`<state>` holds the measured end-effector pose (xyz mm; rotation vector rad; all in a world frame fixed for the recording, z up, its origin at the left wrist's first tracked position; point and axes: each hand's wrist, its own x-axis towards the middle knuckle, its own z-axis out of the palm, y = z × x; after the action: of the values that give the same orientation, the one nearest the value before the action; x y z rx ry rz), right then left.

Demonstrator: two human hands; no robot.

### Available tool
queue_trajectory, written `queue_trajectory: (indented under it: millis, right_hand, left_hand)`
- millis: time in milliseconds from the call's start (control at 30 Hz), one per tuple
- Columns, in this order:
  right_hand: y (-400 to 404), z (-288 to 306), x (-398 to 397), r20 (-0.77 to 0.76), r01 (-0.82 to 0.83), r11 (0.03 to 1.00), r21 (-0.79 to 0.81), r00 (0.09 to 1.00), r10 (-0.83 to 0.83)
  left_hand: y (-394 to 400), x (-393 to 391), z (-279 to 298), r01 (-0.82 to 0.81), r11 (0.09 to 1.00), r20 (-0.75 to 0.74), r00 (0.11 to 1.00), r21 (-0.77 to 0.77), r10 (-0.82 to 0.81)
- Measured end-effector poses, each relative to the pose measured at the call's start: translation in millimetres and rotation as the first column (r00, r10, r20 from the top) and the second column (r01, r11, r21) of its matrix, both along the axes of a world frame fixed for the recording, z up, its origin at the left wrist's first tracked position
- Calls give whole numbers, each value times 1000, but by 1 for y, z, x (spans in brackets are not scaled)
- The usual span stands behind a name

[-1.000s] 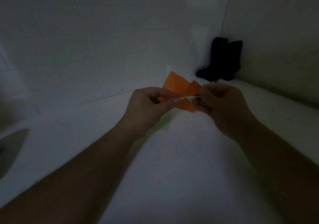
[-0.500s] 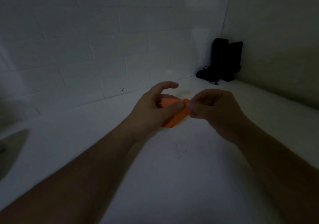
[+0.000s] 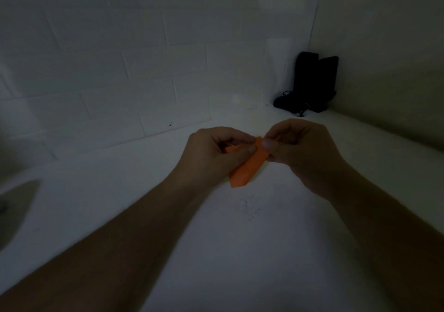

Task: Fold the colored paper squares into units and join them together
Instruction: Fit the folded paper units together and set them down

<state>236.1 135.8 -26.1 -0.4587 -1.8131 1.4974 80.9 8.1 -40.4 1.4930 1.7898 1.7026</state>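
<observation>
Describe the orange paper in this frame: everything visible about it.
The orange paper is folded into a narrow, matte strip with a pointed lower end. It is held in the air above the white counter, slanting from upper right to lower left. The left hand and right hand both pinch its upper end, hiding that part.

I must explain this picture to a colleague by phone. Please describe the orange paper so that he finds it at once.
Start at the white counter below the tiled wall. Above its middle, the left hand and right hand meet. Between them is the orange paper, a narrow folded strip, the only bright colour there.
</observation>
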Motion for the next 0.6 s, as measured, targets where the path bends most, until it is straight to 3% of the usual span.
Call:
queue_trajectory:
  millis: [267, 600]
  right_hand:
    - [3, 0, 1, 6, 30, 1000, -2, 1000, -30]
    - [15, 4, 10, 242, 16, 979, 201, 968, -65]
  left_hand:
    - [0, -1, 3, 0, 1000, -23, 1000, -6, -1]
    - [-5, -16, 10, -18, 991, -145, 989, -133, -2]
